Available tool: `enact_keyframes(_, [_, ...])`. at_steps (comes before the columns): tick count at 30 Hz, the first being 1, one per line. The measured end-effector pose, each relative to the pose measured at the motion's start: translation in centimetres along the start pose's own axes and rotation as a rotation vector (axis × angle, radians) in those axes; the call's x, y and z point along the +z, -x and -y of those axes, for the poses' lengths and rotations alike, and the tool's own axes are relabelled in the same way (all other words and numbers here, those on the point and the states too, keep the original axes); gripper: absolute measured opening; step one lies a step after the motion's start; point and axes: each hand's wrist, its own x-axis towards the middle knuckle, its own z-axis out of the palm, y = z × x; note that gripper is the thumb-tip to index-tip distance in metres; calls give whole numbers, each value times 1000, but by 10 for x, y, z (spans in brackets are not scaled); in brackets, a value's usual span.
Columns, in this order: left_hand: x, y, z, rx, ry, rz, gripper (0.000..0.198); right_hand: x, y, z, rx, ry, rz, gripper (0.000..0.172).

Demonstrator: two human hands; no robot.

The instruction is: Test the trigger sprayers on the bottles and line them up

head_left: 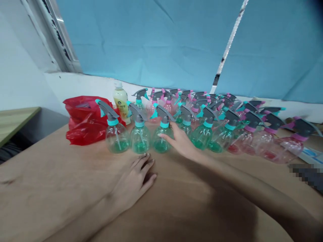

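My right hand curls its thumb and fingers around the right side of a clear spray bottle with a teal collar, a grey trigger head and a green base. The bottle stands upright on the wooden table. My left hand lies on the tabletop with its fingers stretched out and nothing in it. Just beyond its fingertips stands another green spray bottle, with a third green spray bottle to the left of that one.
More green and pink spray bottles stand in rows to the right and behind. At the back left are a red plastic bag and a drink bottle with a white cap. A blue curtain hangs behind the table.
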Motion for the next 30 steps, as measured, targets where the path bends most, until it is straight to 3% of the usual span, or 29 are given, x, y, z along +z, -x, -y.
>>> enact_keyframes(14, [3,-10,7,5,30,36,46,0,-3,-1,40,-60,-12,63])
enact_keyframes(18, [3,-10,5,21,35,19,42,-18,18,2,-7,-157,-54,65])
enact_keyframes(23, [9,-15,-6,56,62,14,39,-54,45,-10,61,-52,-117,20])
enact_keyframes(27, [19,-29,-21,81,90,18,39,-78,49,-24,210,49,-163,28])
enact_keyframes(30, [24,-41,-34,113,111,48,39,-82,41,-26,276,121,-154,43])
